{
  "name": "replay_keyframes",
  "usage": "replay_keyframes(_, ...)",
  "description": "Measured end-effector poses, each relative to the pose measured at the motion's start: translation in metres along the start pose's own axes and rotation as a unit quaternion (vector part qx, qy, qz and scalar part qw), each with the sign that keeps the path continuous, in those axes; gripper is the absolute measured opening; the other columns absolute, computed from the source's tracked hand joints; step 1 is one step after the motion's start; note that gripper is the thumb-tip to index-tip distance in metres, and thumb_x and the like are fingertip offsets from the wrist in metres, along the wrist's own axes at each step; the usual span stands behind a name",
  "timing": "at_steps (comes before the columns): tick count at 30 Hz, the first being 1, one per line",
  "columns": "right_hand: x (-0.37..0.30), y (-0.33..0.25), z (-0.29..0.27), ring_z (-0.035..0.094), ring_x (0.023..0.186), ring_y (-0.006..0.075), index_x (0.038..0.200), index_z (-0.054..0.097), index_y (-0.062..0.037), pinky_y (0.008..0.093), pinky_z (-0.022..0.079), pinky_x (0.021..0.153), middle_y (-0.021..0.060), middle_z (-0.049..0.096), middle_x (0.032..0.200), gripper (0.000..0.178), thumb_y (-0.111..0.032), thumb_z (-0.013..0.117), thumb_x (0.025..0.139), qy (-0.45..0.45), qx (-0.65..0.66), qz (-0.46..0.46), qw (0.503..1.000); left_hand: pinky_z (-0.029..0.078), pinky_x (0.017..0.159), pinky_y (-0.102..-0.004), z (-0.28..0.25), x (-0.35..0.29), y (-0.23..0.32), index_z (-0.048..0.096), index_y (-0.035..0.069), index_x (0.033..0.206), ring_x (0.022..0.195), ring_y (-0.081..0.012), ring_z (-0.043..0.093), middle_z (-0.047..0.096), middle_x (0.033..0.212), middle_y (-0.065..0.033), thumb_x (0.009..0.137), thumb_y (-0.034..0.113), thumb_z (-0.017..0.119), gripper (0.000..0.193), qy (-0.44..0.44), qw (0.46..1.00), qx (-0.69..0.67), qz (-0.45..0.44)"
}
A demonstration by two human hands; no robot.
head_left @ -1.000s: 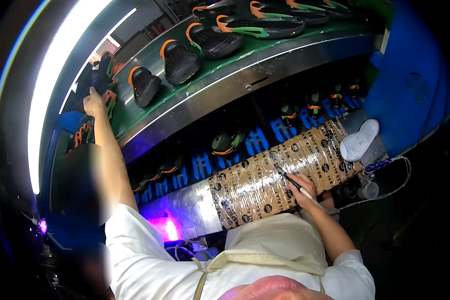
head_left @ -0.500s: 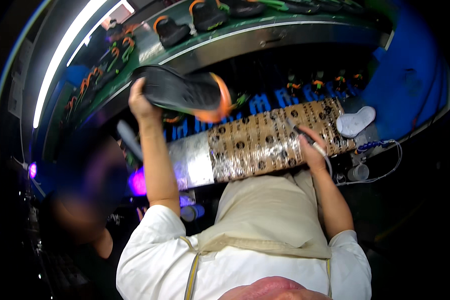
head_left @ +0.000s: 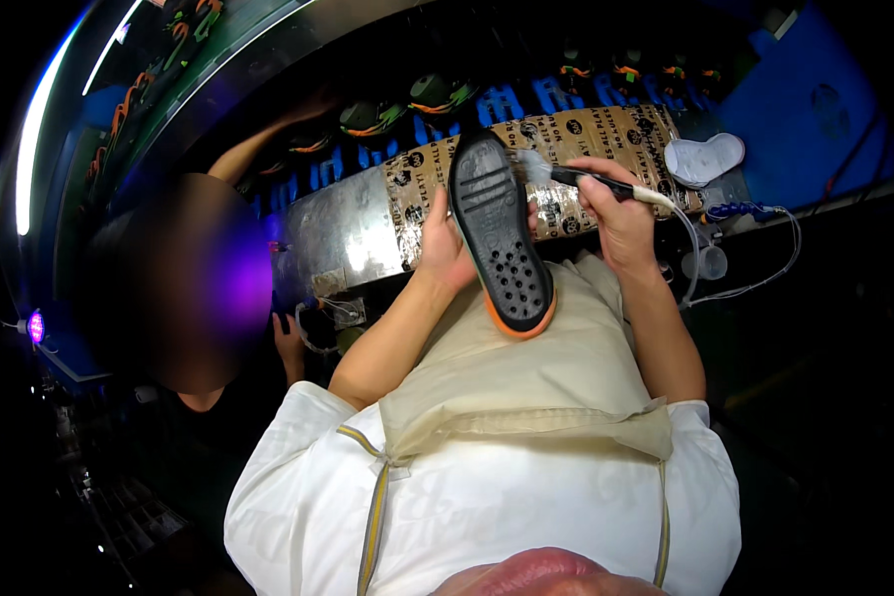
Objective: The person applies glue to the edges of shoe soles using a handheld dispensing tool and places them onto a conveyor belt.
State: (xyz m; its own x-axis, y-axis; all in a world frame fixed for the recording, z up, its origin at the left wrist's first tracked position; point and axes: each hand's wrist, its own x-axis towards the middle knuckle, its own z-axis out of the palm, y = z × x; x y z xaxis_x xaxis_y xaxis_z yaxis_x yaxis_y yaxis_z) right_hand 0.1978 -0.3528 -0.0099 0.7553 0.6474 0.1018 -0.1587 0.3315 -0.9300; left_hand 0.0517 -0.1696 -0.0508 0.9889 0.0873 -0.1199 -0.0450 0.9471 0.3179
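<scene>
My left hand (head_left: 445,243) grips a black shoe sole (head_left: 504,223) with an orange heel edge, its heel end toward me. The face turned up has ribs at the front and round hollows at the heel. Fingers of this hand wrap under the sole and partly hide behind it. In my right hand (head_left: 618,214) is a brush (head_left: 569,176) with a dark handle, held like a pen. Its pale bristles are at the sole's right edge near the toe. A thin white tube (head_left: 687,238) runs from the handle's rear end.
Beneath the hands lies a bench covered in brown printed tape (head_left: 407,199) and bare metal (head_left: 333,233). A white shoe-shaped piece (head_left: 703,159) rests at its right end. Shoe parts (head_left: 437,94) line blue holders behind. To the left another person's arm (head_left: 258,144) reaches out.
My left hand has brought the sole down from the upper left to in front of me, upright lengthwise. The right hand has raised the brush to the sole's edge. The view has shifted.
</scene>
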Motion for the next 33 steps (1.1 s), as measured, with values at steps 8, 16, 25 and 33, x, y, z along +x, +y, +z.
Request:
replay_keyframes(8,0.037,-0.003,0.05,0.069,0.077,0.0091,0.112,0.076,-0.0029,0.0256,0.055,0.069,0.0055,0.076,0.088,0.019,-0.012,0.072,0.096,0.044,-0.167,-0.08,0.982,0.046,0.115,-0.0486,0.029,0.031,-0.001,0.051,0.007,0.149,0.134,-0.0313,0.057,0.059,0.146,-0.0157,0.11,0.06,0.014,0.076,0.059,0.988,0.098,0.099)
replay_keyframes(16,0.013,-0.034,0.038,0.073,0.091,0.0264,0.111,0.077,-0.001,0.0333,0.056,0.082,0.0158,0.077,0.103,0.023,-0.008,0.074,0.089,-0.218,-0.378,-0.087,0.896,0.045,0.114,-0.048,0.008,0.047,0.029,0.057,0.005,0.143,0.129,-0.0307,0.059,0.064,0.139,-0.0152,0.109,0.063,0.017,0.078,0.108,0.971,0.167,0.132)
replay_keyframes(25,0.033,-0.02,0.049,0.068,0.087,0.0136,0.117,0.077,-0.001,0.0272,0.054,0.077,0.0075,0.076,0.101,0.025,-0.008,0.074,0.093,-0.011,-0.284,-0.165,0.944,0.045,0.115,-0.0471,0.014,0.051,0.012,0.054,0.007,0.146,0.132,-0.0311,0.058,0.06,0.143,-0.0137,0.109,0.064,0.018,0.077,0.066,0.984,0.107,0.125)
replay_keyframes(33,0.028,-0.021,0.043,0.07,0.09,0.0169,0.117,0.078,-0.0022,0.0309,0.056,0.082,0.0107,0.077,0.099,0.03,-0.007,0.078,0.088,-0.123,-0.188,-0.148,0.963,0.052,0.105,-0.0463,0.015,0.049,0.035,0.06,0.007,0.138,0.119,-0.0315,0.065,0.069,0.129,-0.0131,0.108,0.06,0.023,0.071,-0.018,0.986,0.068,0.154)
